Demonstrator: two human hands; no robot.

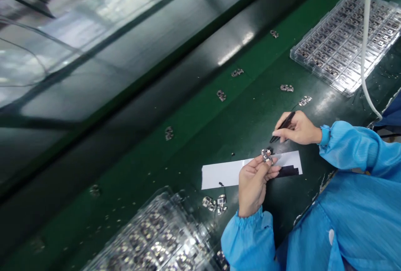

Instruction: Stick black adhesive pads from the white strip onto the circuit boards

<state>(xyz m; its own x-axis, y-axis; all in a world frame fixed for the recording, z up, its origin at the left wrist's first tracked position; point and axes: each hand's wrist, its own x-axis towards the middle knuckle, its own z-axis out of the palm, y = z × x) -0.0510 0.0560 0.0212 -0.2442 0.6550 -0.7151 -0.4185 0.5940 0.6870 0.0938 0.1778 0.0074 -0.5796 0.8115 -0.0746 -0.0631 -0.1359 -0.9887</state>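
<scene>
A worker in blue sleeves (347,145) pinches a small circuit board (266,156) in the left hand (253,187), the grip clenched at the fingertips, which hide part of the board. The right hand (297,129) grasps black tweezers (283,126), their tips just beside the board. Below lies a white sheet (225,175) with a black strip (287,171), partly hidden by the left hand, on a green table (200,137). Loose boards (214,204) sit nearby. A clear tray (344,41) of parts stands beyond; a second clear tray (153,237) is cut off by the frame's lower edge, its contents hard to make out through glare.
</scene>
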